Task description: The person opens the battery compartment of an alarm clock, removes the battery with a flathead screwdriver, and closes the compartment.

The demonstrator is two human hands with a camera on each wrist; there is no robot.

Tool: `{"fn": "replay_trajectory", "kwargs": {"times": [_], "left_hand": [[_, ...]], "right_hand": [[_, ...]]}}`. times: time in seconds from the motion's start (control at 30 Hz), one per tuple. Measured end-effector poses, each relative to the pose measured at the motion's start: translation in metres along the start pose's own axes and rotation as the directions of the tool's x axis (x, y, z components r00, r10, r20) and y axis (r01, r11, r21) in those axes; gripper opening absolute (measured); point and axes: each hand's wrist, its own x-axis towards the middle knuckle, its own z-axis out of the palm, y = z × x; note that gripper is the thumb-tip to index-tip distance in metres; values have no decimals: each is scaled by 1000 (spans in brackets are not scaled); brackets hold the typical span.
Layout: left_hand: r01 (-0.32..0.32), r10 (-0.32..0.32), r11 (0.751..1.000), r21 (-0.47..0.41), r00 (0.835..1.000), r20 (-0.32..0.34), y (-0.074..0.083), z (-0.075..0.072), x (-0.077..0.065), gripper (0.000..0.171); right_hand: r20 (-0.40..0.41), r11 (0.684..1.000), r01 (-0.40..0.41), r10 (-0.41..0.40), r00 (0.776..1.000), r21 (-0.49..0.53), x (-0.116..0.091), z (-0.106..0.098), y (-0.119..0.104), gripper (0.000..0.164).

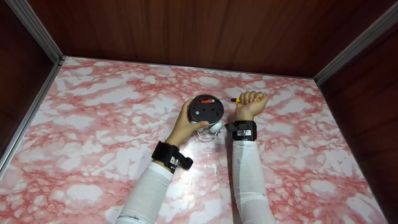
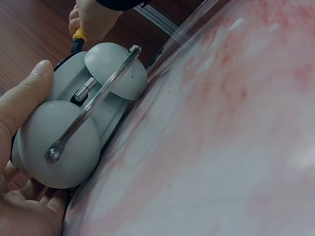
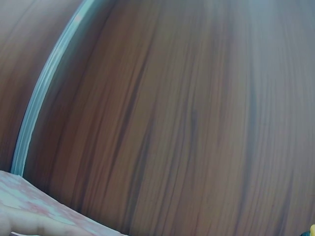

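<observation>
A twin-bell alarm clock (image 1: 206, 112) has its dark back turned up in the head view, with a red battery (image 1: 205, 101) showing in the back. My left hand (image 1: 185, 126) grips the clock's side, thumb near the bells. In the left wrist view, the white bells (image 2: 61, 145) and metal carrying handle (image 2: 96, 101) face the camera. My right hand (image 1: 252, 101) holds a screwdriver (image 1: 235, 100) by its yellow and black grip. Its thin shaft points left to the battery's end; whether the tip touches is too small to tell.
The table (image 1: 93, 140) has a red-and-white marbled top. Dark wood-grain panels (image 1: 186, 34) with metal edging enclose it at the back and sides. The right wrist view mostly shows a wood panel (image 3: 167, 113).
</observation>
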Motion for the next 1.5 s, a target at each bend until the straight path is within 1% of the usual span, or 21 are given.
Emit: {"fn": "replay_trajectory", "kwargs": {"times": [0.1,0.2,0.43,0.63,0.77,0.87,1.0,1.2,1.33,1.5], "left_hand": [[4,-4,1000,0,1000,0,0,0,0,107],[11,-11,1000,23,1000,-3,1,0,-1,108],[-4,3,997,78,1000,2,1,-1,-1,107],[0,0,997,75,1000,-3,1,-1,0,107],[-4,4,997,72,1000,-3,0,-1,0,106],[-5,5,998,57,1000,-1,1,-1,0,106],[-2,2,999,40,1000,0,1,0,0,106],[-6,6,1000,25,1000,8,2,0,-1,105],[-11,10,999,49,1000,11,2,-1,-1,105],[-6,6,998,67,1000,7,2,-1,-1,105]], "right_hand": [[1,1000,-3,3,1000,13,1,-1,-1,56],[-1,1000,-5,5,1000,18,1,-1,-3,56],[-20,1000,11,-11,1000,9,4,-1,-8,57],[-19,998,53,-54,998,-16,7,-1,-13,53],[-33,998,68,-68,997,-15,8,-2,-15,54],[-30,995,97,-98,995,-39,10,-4,-17,54],[-9,986,148,-149,989,-79,13,-5,-20,55],[-5,974,197,-198,980,-116,17,-6,-24,56],[-4,961,226,-230,973,-159,18,-6,-27,57],[16,933,277,-281,960,-229,19,-8,-30,59]]}}
